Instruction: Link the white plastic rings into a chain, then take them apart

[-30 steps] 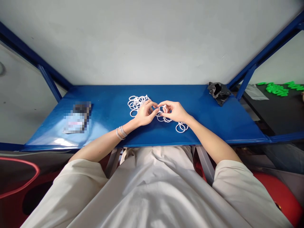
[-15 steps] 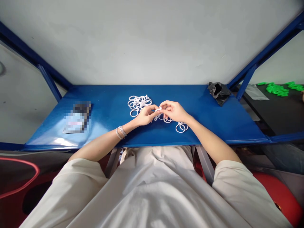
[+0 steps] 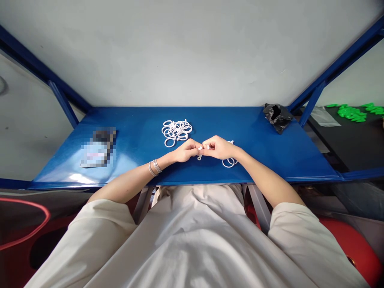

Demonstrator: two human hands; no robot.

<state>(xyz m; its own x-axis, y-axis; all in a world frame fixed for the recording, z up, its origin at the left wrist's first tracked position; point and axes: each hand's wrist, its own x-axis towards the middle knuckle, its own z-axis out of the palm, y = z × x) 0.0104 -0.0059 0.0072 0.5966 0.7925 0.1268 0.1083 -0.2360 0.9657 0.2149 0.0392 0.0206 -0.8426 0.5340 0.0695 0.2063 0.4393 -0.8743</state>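
My left hand point(image 3: 186, 151) and my right hand point(image 3: 220, 148) meet above the front middle of the blue table, knuckles close together. Both are closed, pinching white plastic ring pieces point(image 3: 208, 147) whose shape is mostly covered by the fingers. A small eyelet end point(image 3: 199, 158) pokes out below the fingertips. To the left and behind lies a pile of white plastic rings point(image 3: 177, 129) with small knobs or eyelets. Partly under my right wrist rest a few more white rings point(image 3: 228, 162).
On the table point(image 3: 144, 120), a pixelated packet point(image 3: 97, 148) lies left and a torn black plastic bag point(image 3: 276, 117) back right. Blue frame bars point(image 3: 63, 104) rise at both sides. Bright green pieces point(image 3: 352, 113) sit on a dark surface at far right.
Both hands have turned inward and lowered slightly, fingers curling tighter around the white pieces. An eyelet end now shows below them. The ring pile stays put.
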